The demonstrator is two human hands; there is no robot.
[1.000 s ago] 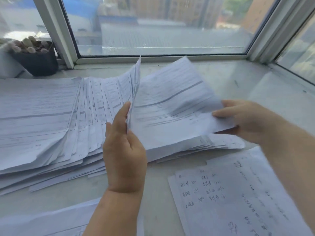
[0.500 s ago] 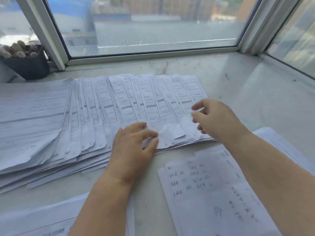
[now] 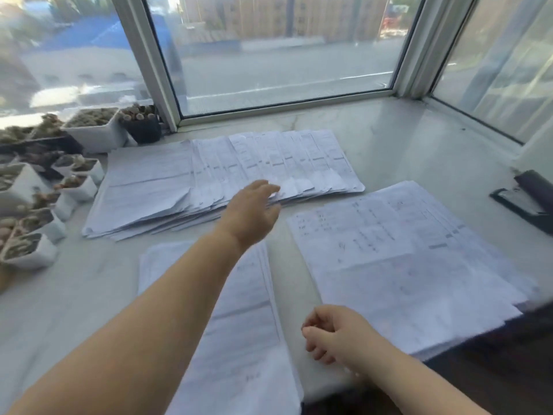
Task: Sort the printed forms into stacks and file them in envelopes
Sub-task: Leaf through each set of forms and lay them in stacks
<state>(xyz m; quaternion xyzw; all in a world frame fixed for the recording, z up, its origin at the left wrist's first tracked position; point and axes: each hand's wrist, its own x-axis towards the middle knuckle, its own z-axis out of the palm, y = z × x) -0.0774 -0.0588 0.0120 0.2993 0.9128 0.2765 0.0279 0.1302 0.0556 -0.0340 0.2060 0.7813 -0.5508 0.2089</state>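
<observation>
A wide fanned stack of printed forms [image 3: 179, 181] lies on the white sill below the window. My left hand [image 3: 254, 209] reaches out over its near edge, fingers fairly straight, touching or just above the sheets; blur hides which. A second pile of forms with handwriting [image 3: 404, 259] lies to the right. A third pile [image 3: 248, 324] lies near me, partly under my left forearm. My right hand [image 3: 332, 332] rests low between the two near piles, fingers loosely curled, holding nothing.
Small white and black pots of succulents [image 3: 45, 205] crowd the left side of the sill [image 3: 404, 151]. A black stapler [image 3: 529, 199] sits at the right edge. Window frames close the back and right. A dark edge runs along the bottom right.
The lifted sheets were laid back flat on the fanned stack. My right hand drew back toward me and let go; my left hand stayed forward. The view pulled back and widened.
</observation>
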